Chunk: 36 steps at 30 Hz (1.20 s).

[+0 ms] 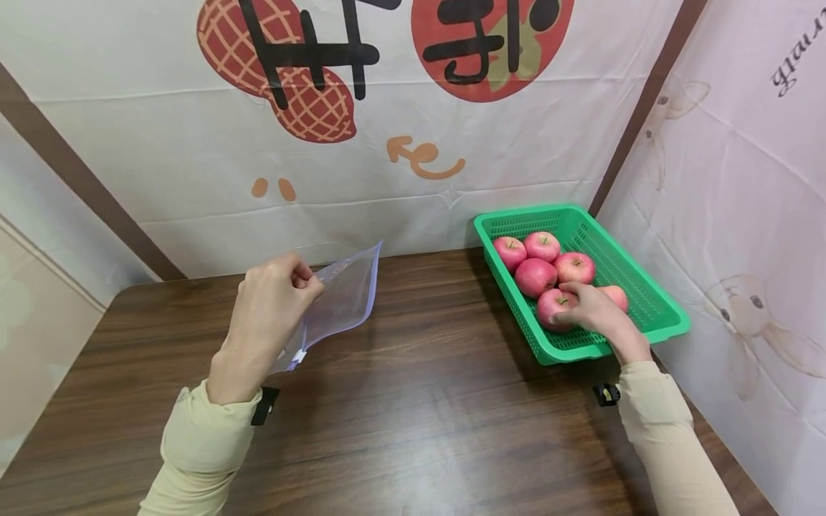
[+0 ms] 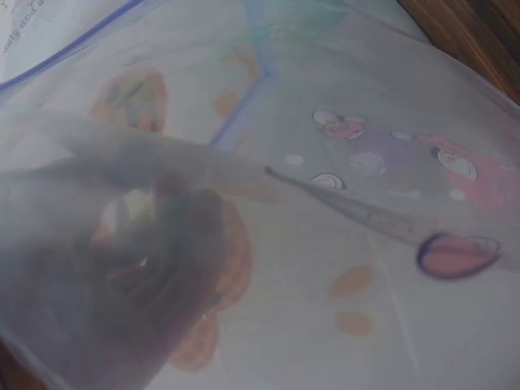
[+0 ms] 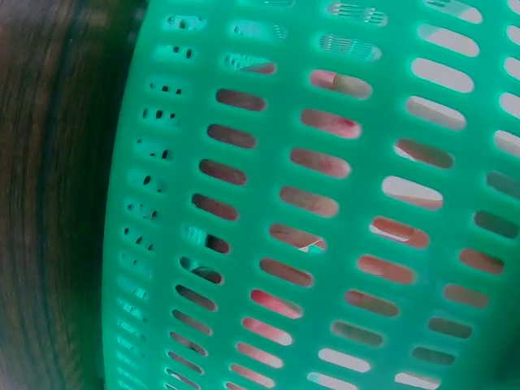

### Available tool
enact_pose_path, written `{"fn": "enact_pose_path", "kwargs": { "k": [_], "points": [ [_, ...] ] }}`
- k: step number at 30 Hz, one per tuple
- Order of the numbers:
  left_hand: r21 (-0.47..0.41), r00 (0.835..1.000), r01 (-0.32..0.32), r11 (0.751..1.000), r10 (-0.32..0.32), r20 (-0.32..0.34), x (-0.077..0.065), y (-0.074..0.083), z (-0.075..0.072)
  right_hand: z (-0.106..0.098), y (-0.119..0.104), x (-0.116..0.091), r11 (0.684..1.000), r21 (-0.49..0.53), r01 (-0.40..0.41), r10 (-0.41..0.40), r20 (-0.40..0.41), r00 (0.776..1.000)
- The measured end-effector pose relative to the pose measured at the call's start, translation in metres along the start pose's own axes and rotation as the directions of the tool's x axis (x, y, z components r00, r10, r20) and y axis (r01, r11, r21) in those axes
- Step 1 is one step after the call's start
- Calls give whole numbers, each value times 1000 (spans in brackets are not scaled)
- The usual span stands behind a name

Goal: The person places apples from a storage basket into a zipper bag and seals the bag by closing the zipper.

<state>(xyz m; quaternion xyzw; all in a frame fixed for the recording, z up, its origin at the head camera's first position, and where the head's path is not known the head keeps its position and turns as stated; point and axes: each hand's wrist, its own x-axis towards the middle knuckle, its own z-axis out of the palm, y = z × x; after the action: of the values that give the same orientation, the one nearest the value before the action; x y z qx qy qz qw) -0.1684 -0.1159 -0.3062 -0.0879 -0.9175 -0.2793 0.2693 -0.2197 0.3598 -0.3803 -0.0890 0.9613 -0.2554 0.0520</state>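
In the head view, my left hand [image 1: 264, 315] pinches a clear zip bag [image 1: 345, 290] with purple edges and a white slider, held above the table. Its translucent film [image 2: 325, 244], bearing small printed figures, covers the left wrist view, with the hand showing only dimly. On the right, my right hand [image 1: 596, 309] reaches into a green basket [image 1: 635, 271]. Its thumb and fingers are curled around a red apple [image 1: 551, 308] at the basket's near left. The basket's slotted wall [image 3: 268, 187] fills the right wrist view, so the grip is mostly hidden there.
Several more apples [image 1: 535, 278] lie around the gripped one in the basket. Beneath everything is a brown wooden table [image 1: 413, 408]. A printed cloth backdrop [image 1: 361, 193] stands behind it, and another cloth wall [image 1: 742, 236] rises close to the basket's right.
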Motion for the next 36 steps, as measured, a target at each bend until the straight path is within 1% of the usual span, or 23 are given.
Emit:
{"fn": "enact_pose_path", "kwargs": {
  "k": [4, 10, 15, 18, 22, 27, 32, 36],
  "points": [
    [-7, 1000, 3, 1000, -3, 4, 0, 0, 0, 1, 0, 0, 1000, 0, 6, -6, -14, 1000],
    [-9, 1000, 9, 1000, -9, 3, -1, 0, 0, 0, -1, -1, 999, 34, -35, 37, -59, 998],
    [-9, 1000, 5, 1000, -5, -1, -1, 0, -1, -3, 0, -1, 997, 53, -52, 57, -110, 992],
    [-9, 1000, 6, 1000, -6, 1, 0, 0, -1, -3, -1, -2, 998, 45, -53, 59, -161, 985],
    [-6, 1000, 15, 1000, -15, 3, -1, 0, -2, -4, -3, -5, 997, 48, -54, 65, -250, 966],
    [-1, 1000, 25, 1000, -25, 4, -1, 0, -2, -4, -8, -9, 991, 121, -47, 86, -338, 937],
    [-6, 1000, 28, 1000, -28, 10, -1, 0, -2, -5, -16, -11, 985, 171, -30, 96, -391, 915],
    [-10, 999, 28, 1000, -28, 18, -1, 1, -1, -9, -24, -14, 981, 190, -28, 105, -411, 905]
  ]
}}
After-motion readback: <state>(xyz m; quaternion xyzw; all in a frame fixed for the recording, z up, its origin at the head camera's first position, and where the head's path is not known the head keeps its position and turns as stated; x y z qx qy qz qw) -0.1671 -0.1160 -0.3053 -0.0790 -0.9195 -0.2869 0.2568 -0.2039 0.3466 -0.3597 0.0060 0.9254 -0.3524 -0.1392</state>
